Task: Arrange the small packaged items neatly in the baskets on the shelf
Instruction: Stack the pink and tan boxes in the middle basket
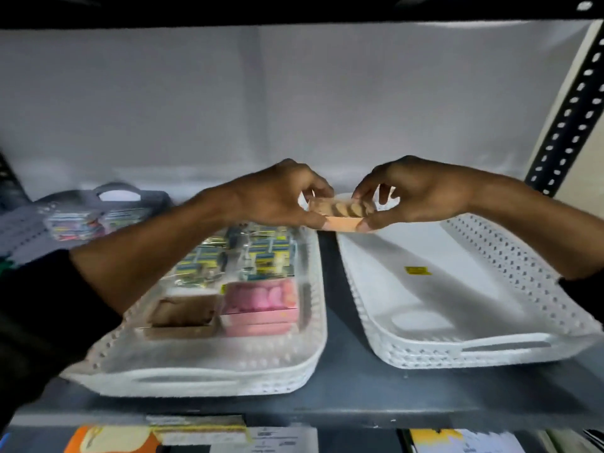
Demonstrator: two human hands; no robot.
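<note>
My left hand (277, 194) and my right hand (415, 191) both grip a small orange box of round biscuits (340, 215), one at each end. They hold it in the air above the gap between two white perforated baskets. The left basket (202, 377) holds a brown box (183, 317), a pink box (261, 305) and several blue-and-yellow packets (258, 253). In the right basket (474, 351) only a small yellow sticker (416, 270) shows.
A grey basket (29, 223) with colourful packets (78, 222) sits at the far left. The dark shelf board (340, 397) carries all the baskets. A perforated black upright (568, 116) stands at the right. Papers and packages lie on the level below.
</note>
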